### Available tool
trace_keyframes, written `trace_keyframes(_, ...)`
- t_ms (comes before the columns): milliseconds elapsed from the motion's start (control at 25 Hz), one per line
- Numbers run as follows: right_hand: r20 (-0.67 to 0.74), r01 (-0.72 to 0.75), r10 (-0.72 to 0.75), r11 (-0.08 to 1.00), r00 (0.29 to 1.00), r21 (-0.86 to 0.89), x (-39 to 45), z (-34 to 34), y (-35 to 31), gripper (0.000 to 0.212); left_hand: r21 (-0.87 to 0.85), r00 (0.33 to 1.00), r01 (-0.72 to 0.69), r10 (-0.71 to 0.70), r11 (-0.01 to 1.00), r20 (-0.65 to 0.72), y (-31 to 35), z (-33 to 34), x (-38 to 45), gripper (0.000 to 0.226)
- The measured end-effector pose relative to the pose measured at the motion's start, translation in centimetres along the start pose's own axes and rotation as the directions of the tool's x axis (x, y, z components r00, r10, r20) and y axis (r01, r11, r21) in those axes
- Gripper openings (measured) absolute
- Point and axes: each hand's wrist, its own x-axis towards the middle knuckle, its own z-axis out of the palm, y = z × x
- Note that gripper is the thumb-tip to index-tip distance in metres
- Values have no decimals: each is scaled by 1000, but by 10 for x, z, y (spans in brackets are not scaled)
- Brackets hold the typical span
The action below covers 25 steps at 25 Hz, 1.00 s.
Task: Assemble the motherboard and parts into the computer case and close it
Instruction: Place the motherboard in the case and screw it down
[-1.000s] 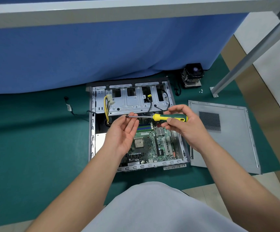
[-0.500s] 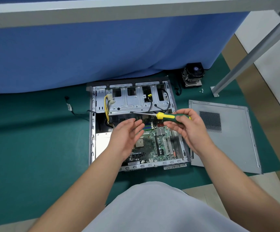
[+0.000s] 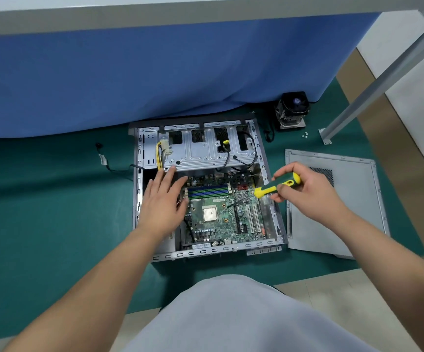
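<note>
An open grey computer case (image 3: 271, 219) lies flat on the green mat. The green motherboard (image 3: 221, 212) sits inside it, with its bare silver CPU in the middle. My left hand (image 3: 164, 201) is spread open, fingers straight, over the left part of the board near the drive cage (image 3: 205, 151). My right hand (image 3: 304, 189) grips a yellow-and-green screwdriver (image 3: 278, 186) by the handle. Its shaft points down and left, with the tip at the board beside the expansion slots.
The grey side panel (image 3: 337, 207) lies flat to the right of the case. A black CPU cooler (image 3: 292, 110) stands behind it, a few small screws (image 3: 305, 134) near a metal table leg (image 3: 373, 80). A loose cable (image 3: 104, 161) lies left of the case. Blue cloth hangs behind.
My left hand let go of the screwdriver shaft and dropped open over the left of the board. My right hand swung the screwdriver from level to pointing down at the board.
</note>
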Motion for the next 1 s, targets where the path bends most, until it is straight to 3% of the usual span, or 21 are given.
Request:
trace_keyframes(120,125,118,-80,936,989,-332,1,1,2,23,115,1000,18,-16,993,-11,2,11,-3,59)
trace_keyframes(280,304,260,-127,854,944,-451,3,12,10,21,127,998,57,-53,990,-35,4,11,-3,46)
trace_keyframes(520,418,295,-74,818,905,-494,-1,27,34,21,105,997,68,-63,992,-51,6,11,-3,29)
trace_keyframes(1000,388,228,-30,850,921,-476,-9,36,46,19,100,996,86,-82,991,-45,10,6,-3,18)
